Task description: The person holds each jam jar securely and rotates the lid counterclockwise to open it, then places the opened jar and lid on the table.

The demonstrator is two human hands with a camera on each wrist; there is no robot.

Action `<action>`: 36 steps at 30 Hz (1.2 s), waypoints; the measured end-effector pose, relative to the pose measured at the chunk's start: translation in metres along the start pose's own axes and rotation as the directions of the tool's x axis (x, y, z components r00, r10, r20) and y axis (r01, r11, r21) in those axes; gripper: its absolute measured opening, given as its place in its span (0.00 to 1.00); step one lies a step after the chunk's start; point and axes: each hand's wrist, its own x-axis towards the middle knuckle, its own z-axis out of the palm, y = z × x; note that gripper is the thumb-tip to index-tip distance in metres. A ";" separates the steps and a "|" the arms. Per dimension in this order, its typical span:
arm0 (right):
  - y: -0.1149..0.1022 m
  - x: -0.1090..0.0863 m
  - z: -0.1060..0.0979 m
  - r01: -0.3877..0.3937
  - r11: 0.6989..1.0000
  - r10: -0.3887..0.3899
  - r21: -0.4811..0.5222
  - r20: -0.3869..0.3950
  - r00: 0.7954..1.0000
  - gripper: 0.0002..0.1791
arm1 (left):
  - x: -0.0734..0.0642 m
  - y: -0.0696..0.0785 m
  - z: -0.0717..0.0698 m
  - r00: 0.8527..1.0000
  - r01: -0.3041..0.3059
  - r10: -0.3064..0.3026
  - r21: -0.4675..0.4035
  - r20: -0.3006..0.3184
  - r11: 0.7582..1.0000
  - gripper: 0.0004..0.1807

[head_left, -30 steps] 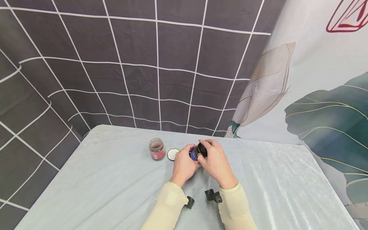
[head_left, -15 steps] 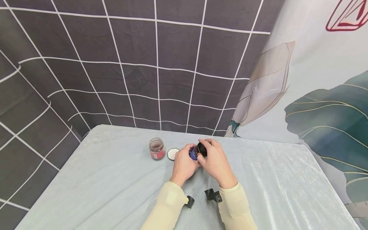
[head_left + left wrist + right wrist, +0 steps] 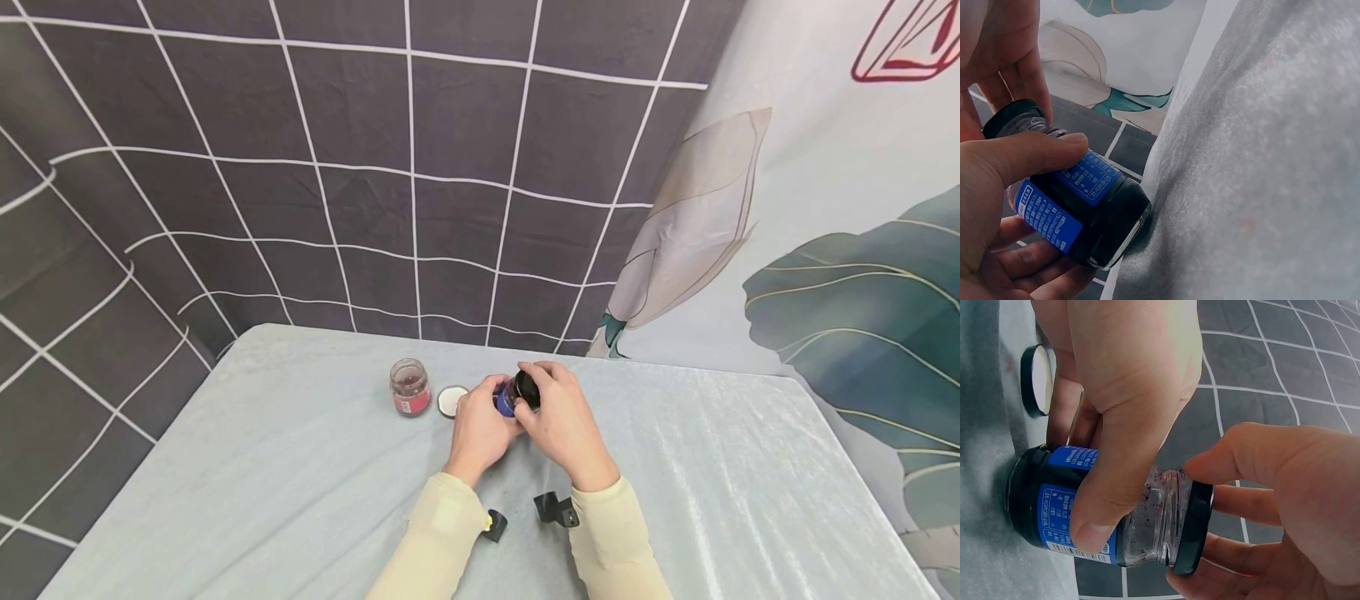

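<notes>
In the head view my left hand [image 3: 482,432] grips a glass jar [image 3: 1090,178] with a blue label and dark contents. Its thumb lies along the label in both wrist views. My right hand [image 3: 566,425] holds the jar's black lid [image 3: 1196,528] by the rim, thumb on one side and fingers on the other. The lid sits at the jar's mouth, with the clear threaded neck showing just below it. Whether the lid is loose, I cannot tell. The jar leans, its base close to the cloth; contact is unclear.
A lidless glass jar [image 3: 410,388] with a pink-red label stands left of my hands. Between it and my left hand a lid [image 3: 452,402] lies white inside up. Pale blue cloth [image 3: 300,500] covers the table; a dark gridded curtain [image 3: 360,208] hangs behind.
</notes>
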 end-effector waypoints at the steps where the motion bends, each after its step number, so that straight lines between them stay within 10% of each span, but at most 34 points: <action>1: 0.000 0.000 0.000 -0.001 1.000 0.001 0.003 0.000 1.000 0.27 | 0.000 0.000 0.000 1.000 -0.001 0.001 -0.001 0.000 1.000 0.28; 36: 0.001 0.000 -0.002 -0.018 1.000 0.018 0.023 -0.027 0.999 0.30 | 0.000 -0.002 -0.001 1.000 0.014 -0.014 -0.029 -0.009 0.999 0.31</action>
